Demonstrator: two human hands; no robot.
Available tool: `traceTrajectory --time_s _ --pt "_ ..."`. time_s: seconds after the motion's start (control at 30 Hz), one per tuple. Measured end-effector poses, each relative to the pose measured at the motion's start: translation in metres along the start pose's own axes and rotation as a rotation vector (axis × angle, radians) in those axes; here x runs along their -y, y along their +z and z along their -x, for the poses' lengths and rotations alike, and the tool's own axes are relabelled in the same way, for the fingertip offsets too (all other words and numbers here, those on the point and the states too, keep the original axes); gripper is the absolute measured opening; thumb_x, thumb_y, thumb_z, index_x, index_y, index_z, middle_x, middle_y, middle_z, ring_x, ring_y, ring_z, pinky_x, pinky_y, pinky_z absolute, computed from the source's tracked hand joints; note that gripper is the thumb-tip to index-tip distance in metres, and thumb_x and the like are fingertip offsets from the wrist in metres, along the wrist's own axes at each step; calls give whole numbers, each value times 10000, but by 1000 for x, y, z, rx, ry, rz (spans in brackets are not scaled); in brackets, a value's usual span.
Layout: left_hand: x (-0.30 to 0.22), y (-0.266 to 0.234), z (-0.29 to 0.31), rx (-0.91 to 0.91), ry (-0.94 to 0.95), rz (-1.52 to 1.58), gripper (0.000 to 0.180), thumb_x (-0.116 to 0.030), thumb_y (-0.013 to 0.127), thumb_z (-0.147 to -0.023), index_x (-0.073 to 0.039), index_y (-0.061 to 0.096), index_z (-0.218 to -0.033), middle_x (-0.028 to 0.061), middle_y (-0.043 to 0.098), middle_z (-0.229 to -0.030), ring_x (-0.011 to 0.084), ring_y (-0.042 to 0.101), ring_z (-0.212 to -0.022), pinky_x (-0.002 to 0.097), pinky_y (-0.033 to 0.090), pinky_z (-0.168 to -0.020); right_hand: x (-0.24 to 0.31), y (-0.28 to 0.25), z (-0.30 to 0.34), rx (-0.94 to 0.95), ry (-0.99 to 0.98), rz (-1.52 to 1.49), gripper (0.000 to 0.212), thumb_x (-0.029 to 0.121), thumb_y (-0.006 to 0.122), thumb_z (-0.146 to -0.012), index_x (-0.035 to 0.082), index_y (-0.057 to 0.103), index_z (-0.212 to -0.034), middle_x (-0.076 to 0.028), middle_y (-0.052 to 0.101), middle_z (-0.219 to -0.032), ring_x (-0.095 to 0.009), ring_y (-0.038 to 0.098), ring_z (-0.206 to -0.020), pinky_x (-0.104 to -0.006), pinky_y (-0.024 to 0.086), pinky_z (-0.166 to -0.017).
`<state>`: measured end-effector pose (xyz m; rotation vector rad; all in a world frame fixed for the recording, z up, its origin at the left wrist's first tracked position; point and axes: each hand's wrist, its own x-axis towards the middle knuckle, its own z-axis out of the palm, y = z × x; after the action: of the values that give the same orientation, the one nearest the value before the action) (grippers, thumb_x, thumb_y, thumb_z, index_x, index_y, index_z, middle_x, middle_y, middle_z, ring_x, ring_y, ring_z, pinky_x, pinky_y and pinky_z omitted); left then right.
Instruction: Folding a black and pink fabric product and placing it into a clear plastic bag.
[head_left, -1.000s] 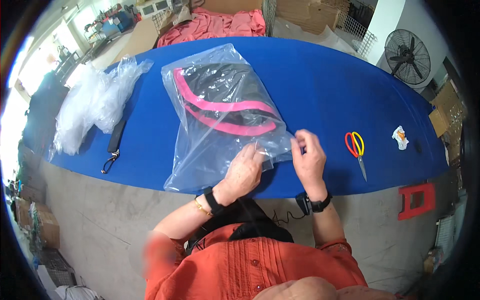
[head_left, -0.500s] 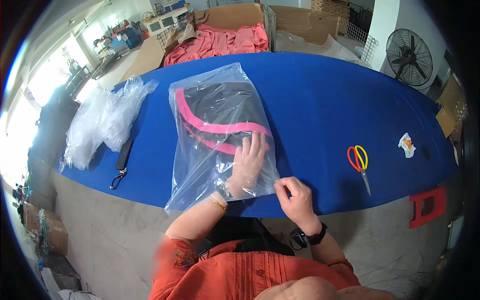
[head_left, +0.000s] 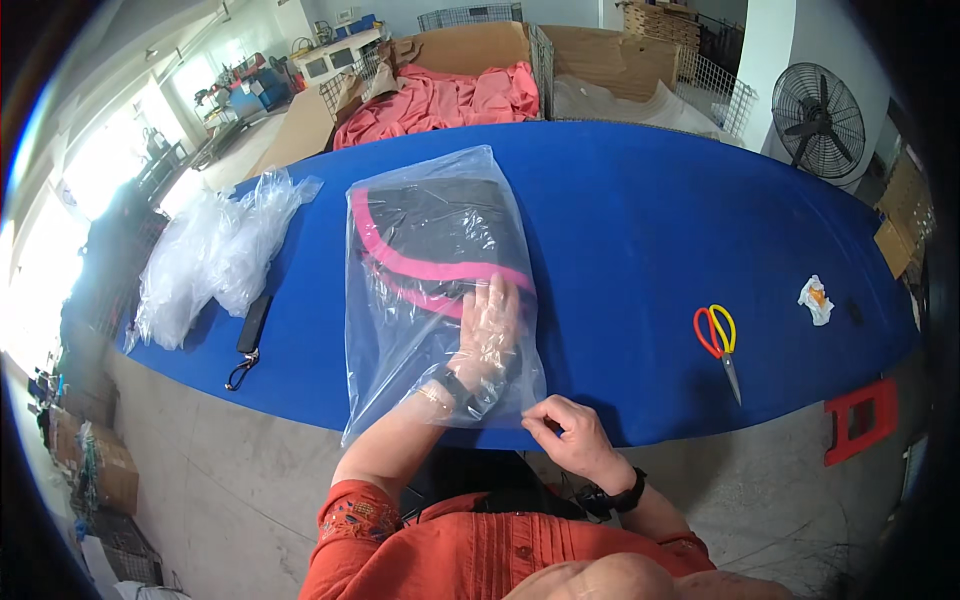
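Observation:
A clear plastic bag (head_left: 390, 345) lies on the blue table with its mouth toward me. Inside it is a folded black fabric piece (head_left: 430, 215) with bright pink edging. My left hand (head_left: 487, 335) reaches through the mouth into the bag, fingers stretched out flat against the near edge of the folded fabric. At the bag's near right corner, my right hand (head_left: 570, 435) pinches the plastic edge between thumb and fingers.
Crumpled clear bags (head_left: 215, 255) and a black strap-like object (head_left: 254, 325) with a cord loop lie at left. Scissors (head_left: 722, 345) with red and yellow handles and a crumpled tissue (head_left: 816, 300) lie right. Beyond the table stand a fan (head_left: 818, 120) and a bin of pink fabric (head_left: 450, 100).
My left hand has pushed deeper into the bag, the wrist now inside it. My right hand has moved left and nearer with the pinched bag edge.

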<state>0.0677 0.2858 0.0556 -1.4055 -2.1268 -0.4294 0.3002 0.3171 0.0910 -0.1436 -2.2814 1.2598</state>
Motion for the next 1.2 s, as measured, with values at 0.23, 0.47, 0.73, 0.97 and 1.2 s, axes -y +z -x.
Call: traceTrajectory --time_s 0.23,0.47,0.73,0.97,1.2 --pt "6 2 -7 9 -46 -59 368 -171 690 -845 12 570 -1141 278 582 -1286 409 566 -1213 510 487 -980 3 -2 5 62 20 -88 88 86 744 -920 29 682 -945 -112 728 -904 -279 734 -815 -358 570 -703" --pt "21 24 -13 128 -62 -54 288 -152 688 -824 -19 571 -1052 166 594 -1013 316 628 -970 413 554 -816 2 0 3 164 -27 -93 96 87 744 -918 22 680 -949 -126 721 -903 -297 726 -809 -359 565 -692" --pt "25 19 -35 142 41 -208 186 -124 682 -805 -73 635 -978 89 574 -980 243 576 -957 338 496 -840 6 -3 2 262 5 -122 92 81 735 -923 12 680 -953 -126 719 -909 -298 720 -819 -359 551 -691" --pt "30 49 -60 212 -37 -164 264 -200 699 -846 -63 650 -1066 86 564 -1052 236 555 -997 334 455 -841 8 -2 1 382 -28 -209 99 88 744 -934 34 726 -1016 -88 724 -906 -229 720 -784 -325 546 -674" --pt "28 61 -81 205 -34 -161 348 -251 664 -907 -32 594 -1169 94 568 -1072 257 562 -1030 361 476 -883 1 5 8 384 -49 -262 87 94 741 -941 31 727 -999 -94 735 -938 -251 735 -826 -339 570 -709"
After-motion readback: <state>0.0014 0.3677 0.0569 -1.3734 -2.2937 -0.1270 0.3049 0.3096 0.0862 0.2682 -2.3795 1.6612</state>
